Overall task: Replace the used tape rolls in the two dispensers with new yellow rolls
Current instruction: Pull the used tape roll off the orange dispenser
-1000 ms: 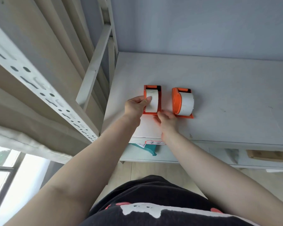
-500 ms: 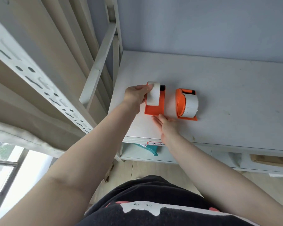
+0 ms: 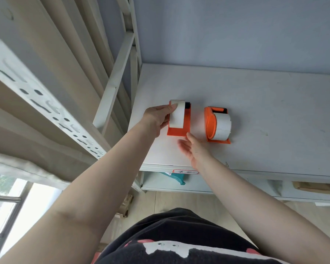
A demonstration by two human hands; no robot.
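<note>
Two orange tape dispensers stand side by side on a white shelf top [image 3: 255,96]. My left hand [image 3: 156,117] grips the white tape roll [image 3: 176,115] of the left dispenser [image 3: 183,126]; the roll sits shifted to the left of the dispenser's body. My right hand [image 3: 193,149] lies open on the shelf just in front of that dispenser, fingertips at its near edge. The right dispenser [image 3: 211,123] holds its own white roll [image 3: 222,126] and nothing touches it. No yellow rolls are in view.
A white metal rack frame [image 3: 111,96] rises at the left of the shelf. Below the shelf's front edge a label [image 3: 185,171] is stuck, with a teal object [image 3: 176,178] and a wooden piece [image 3: 316,187] on the lower level. A window [image 3: 6,197] is at lower left.
My left hand has pulled the white roll up and leftward out of the left dispenser. My right hand has slipped back from the dispenser's base and opened on the shelf.
</note>
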